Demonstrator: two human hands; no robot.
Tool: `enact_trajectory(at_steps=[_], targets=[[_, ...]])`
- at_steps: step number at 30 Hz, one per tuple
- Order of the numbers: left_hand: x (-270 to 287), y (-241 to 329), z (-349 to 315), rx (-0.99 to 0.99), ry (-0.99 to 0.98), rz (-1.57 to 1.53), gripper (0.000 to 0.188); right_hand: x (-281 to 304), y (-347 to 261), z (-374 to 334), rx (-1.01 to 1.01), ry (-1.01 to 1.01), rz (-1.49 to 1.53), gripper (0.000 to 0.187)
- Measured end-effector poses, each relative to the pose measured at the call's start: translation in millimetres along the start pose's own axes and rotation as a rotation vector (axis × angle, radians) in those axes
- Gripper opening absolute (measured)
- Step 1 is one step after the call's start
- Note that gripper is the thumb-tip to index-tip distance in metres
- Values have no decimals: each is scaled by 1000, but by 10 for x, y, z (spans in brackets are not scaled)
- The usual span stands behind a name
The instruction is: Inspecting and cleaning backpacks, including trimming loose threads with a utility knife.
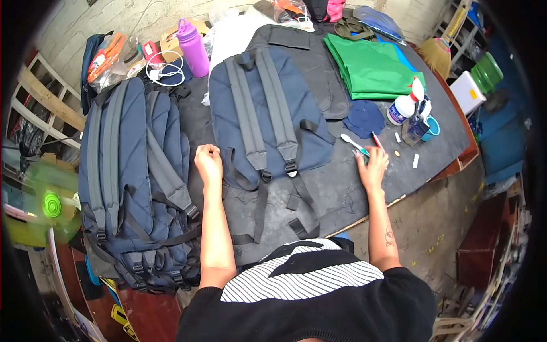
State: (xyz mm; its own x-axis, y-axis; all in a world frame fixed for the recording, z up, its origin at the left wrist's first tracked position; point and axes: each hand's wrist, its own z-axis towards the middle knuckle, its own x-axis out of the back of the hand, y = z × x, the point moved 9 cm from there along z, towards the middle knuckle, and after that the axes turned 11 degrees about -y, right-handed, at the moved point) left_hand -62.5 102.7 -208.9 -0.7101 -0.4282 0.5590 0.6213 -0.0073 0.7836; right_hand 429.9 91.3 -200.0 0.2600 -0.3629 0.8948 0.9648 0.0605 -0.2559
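A navy backpack (pixel 307 85) with grey shoulder straps lies strap-side up on the dark table, its lower webbing and buckles trailing toward me. To its left, my left hand (pixel 209 162) is closed with the fingertips pressed together; what they hold, if anything, is hidden. My right hand (pixel 373 169) rests low over the table at the right, fingers bent and somewhat apart. Its fingertips are at the lower ends of a white and green toothbrush (pixel 350 140) and a red pen-like stick (pixel 376 139); I cannot tell whether they touch. Small white pieces (pixel 415 161) lie beside that hand.
Stacked navy backpacks (pixel 128 154) fill the left side. A purple bottle (pixel 194 48) stands behind them. Toward the right are folded green sheeting (pixel 370 68), round blue cloth pieces (pixel 364 118), a white spray bottle (pixel 400 109) and a blue cup (pixel 432 128). The table edge (pixel 393 204) runs beneath my right forearm.
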Motion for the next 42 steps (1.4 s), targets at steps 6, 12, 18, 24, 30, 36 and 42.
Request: enact_trajectory(at_steps=[6,12,18,24,30,36,42], targets=[[-75,40,-9,-45,14,72,5,-66,65,1,-7,24,42,33],[-132,-505,-25,336,-80,-807,7,3,64,-1,81,-19,41,21],[-16,-384,-45,241,-43,-555,11,-113,251,111,3,73,120,7],[37,75,-35,-117,140,90,7,1,-277,352,-75,172,593,15],[-183,-300,-39,43,90,-372,6,-275,-1969,575,283,-221,842,38],[-263,-432,-126,289,-11,-896,8,-376,-3289,615,617,-376,586,24],[-101,-376,-126,231,48,-491,6,-629,-3625,486,810,-350,288,14]])
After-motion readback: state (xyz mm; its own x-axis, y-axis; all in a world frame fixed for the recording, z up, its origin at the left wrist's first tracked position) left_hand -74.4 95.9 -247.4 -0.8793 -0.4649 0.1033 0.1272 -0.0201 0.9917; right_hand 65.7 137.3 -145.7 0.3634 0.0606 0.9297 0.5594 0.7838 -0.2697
